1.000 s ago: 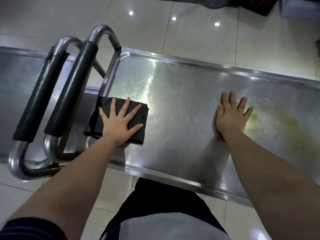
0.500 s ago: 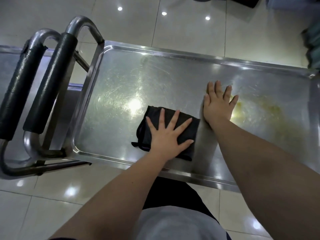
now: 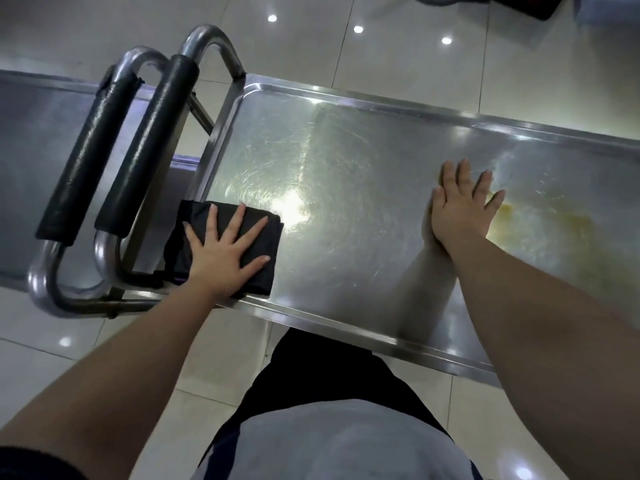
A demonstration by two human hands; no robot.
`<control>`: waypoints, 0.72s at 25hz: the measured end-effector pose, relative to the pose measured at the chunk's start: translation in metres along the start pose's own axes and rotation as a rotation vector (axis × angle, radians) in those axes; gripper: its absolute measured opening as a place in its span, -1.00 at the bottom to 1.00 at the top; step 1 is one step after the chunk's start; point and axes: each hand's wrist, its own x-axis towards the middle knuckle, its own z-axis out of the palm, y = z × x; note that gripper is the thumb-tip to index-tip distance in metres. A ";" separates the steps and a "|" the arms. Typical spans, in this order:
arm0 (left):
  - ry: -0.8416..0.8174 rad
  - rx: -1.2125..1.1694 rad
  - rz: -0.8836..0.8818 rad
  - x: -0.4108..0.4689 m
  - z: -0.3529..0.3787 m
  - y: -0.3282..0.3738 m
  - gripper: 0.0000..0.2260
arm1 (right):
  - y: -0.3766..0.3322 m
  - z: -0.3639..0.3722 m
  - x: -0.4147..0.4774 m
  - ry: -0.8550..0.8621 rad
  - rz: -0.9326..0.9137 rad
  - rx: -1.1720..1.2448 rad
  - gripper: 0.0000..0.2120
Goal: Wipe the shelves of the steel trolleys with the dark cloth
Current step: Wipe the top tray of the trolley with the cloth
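A folded dark cloth lies on the near left corner of the steel trolley's top shelf. My left hand presses flat on the cloth with fingers spread. My right hand rests palm down on the bare shelf further right, fingers apart, holding nothing. A yellowish smear stains the shelf just right of that hand.
Two black-padded steel push handles stand at the shelf's left end. A second trolley's steel shelf lies beyond them on the left. Glossy white floor tiles surround the trolleys. My body stands against the shelf's near rim.
My left hand has slid the cloth from the middle of the shelf back to the near left corner. My right hand stays planted on the shelf.
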 end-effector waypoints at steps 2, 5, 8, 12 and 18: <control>0.005 -0.014 0.008 -0.008 0.001 0.032 -0.36 | -0.003 0.001 -0.001 -0.001 0.029 -0.009 -0.47; 0.022 -0.026 0.104 -0.021 0.004 0.119 -0.33 | -0.006 -0.002 -0.003 0.000 0.043 -0.018 -0.46; 0.028 -0.052 0.222 -0.033 0.004 0.215 -0.33 | -0.007 -0.003 -0.005 -0.005 0.041 -0.020 -0.47; 0.052 -0.064 0.272 -0.030 0.002 0.248 -0.33 | -0.004 -0.003 -0.004 -0.005 0.016 -0.012 -0.47; 0.100 -0.060 0.023 -0.025 0.012 0.109 -0.32 | 0.001 0.000 -0.004 0.007 -0.011 0.030 -0.46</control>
